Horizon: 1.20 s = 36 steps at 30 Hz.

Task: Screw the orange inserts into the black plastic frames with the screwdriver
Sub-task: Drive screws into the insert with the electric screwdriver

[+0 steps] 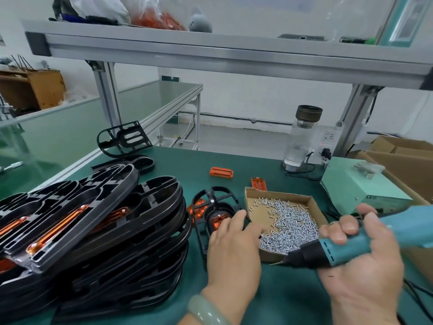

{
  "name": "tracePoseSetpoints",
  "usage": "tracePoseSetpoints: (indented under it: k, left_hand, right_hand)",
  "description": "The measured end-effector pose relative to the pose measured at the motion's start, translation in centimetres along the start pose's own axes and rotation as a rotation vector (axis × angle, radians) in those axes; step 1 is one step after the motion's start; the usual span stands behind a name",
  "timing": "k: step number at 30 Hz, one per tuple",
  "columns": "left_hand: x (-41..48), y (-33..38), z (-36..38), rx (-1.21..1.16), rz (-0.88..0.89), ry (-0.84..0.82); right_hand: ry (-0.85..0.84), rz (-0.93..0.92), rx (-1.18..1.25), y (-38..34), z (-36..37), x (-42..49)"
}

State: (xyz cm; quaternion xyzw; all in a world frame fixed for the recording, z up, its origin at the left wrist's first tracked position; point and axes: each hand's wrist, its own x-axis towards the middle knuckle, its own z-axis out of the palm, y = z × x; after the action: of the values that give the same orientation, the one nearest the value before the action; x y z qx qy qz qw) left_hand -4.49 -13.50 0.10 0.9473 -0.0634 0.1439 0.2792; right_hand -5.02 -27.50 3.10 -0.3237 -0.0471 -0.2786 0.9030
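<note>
Screw pickup: left hand (234, 245) dipped among screws (290, 224), grasp not discernible; screwdriver (344, 250) gripped by right hand (360, 270). Next, one screw must be seated on the bit (274, 263).

Only readable text here: "LED", dark slanted capitals, low on front face of pale green box (346, 184) at right edge of bench (246, 165), just behind cardboard tray of screws (281, 195). Small dark dot sits left of letters. Wall socket (329, 137) behind box has marks on face, too blurry to read. Framed panel (407, 19) at right end of shelf (210, 48), print too smeared to make out.
</note>
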Motion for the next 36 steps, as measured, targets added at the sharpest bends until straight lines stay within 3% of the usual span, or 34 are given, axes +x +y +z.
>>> tracePoseSetpoints:
  k: [22, 31, 36]
  left_hand:
    - [0.5, -2.3, -0.2, 0.203, -0.256, 0.017]
    - [-0.3, -2.2, 0.3, 0.245, -0.234, 0.023]
    - [-1.5, -1.8, -0.4, 0.143, -0.169, 0.042]
  right_hand:
    - [0.019, 0.124, -0.007, 0.0, 0.2, -0.2]
    - [0.032, 0.169, -0.025, -0.1, 0.1, -0.2]
    - [0.039, 0.296, -0.112, -0.2, 0.1, 0.2]
